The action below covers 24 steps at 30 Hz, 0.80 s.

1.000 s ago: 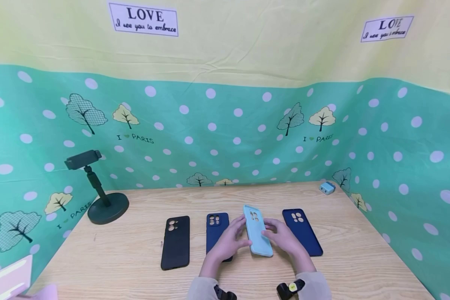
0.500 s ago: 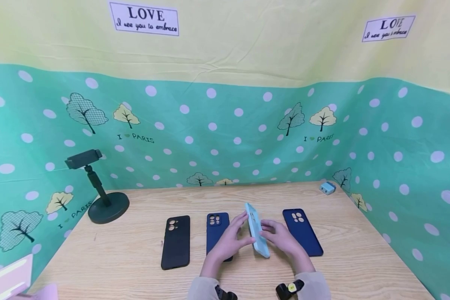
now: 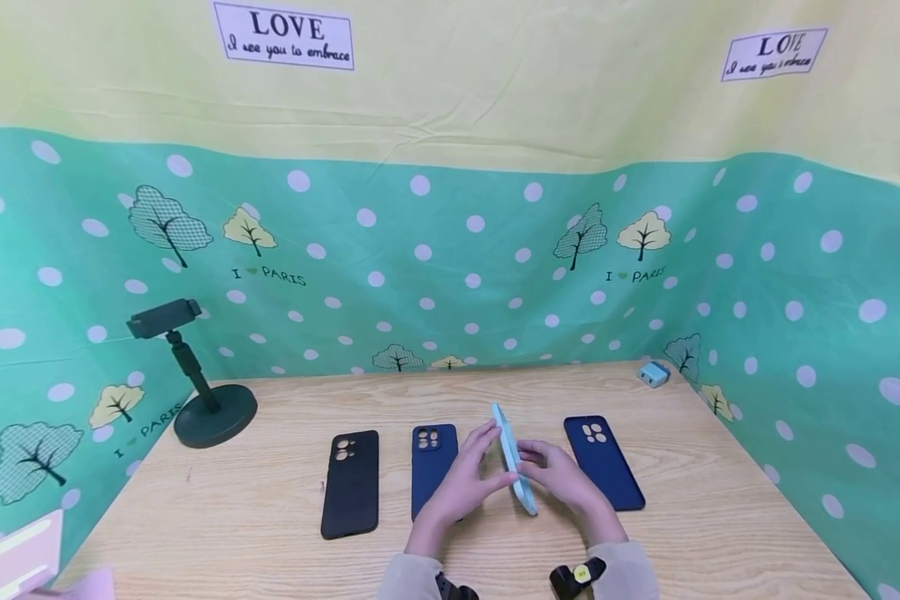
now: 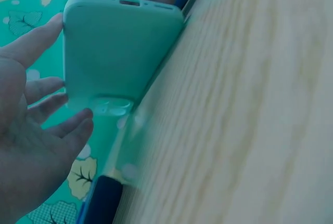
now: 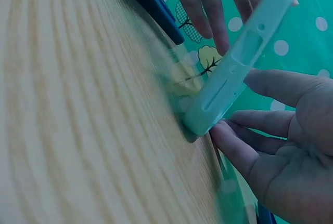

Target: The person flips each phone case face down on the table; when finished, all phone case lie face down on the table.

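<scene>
A light blue phone case (image 3: 512,458) is tipped up on one long edge, at or just above the table. My left hand (image 3: 461,479) holds it from the left, thumb and fingertips on its raised edge in the left wrist view. There the case's back and camera cutouts show. My right hand (image 3: 562,475) holds it from the other side. In the right wrist view the right thumb (image 5: 276,84) meets its far face and a fingertip touches its lower corner; the end with the port slot faces that camera.
A dark blue case (image 3: 431,467) lies left of the hands, partly covered, with a black case (image 3: 350,483) beyond it. Another navy case (image 3: 607,467) lies right. A black phone stand (image 3: 213,412) and a light blue charger plug (image 3: 653,374) stand farther back. Pink object (image 3: 18,554) at lower left.
The light blue case has turned from lying tilted with its face showing to standing nearly edge-on between the hands. The hands have shifted only slightly; the other cases stay put.
</scene>
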Each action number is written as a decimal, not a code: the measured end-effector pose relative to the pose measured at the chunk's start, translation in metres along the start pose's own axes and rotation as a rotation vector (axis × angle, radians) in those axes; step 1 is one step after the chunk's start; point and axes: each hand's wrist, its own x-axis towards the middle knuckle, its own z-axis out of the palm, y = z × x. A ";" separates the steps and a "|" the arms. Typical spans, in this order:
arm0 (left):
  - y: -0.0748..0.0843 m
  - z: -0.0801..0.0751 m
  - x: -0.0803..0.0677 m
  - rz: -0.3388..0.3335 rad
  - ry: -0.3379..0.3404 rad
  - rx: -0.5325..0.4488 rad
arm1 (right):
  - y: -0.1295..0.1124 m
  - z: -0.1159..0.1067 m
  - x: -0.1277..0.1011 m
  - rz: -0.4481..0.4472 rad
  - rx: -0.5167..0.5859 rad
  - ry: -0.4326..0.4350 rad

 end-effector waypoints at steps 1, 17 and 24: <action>0.000 0.001 0.000 0.002 0.005 -0.004 | 0.000 0.000 0.000 -0.004 0.004 -0.010; 0.002 0.010 0.002 -0.017 0.033 0.003 | 0.001 0.000 0.001 -0.003 0.109 -0.111; 0.004 0.013 0.002 -0.022 0.035 0.015 | -0.001 -0.003 0.001 -0.002 0.098 -0.075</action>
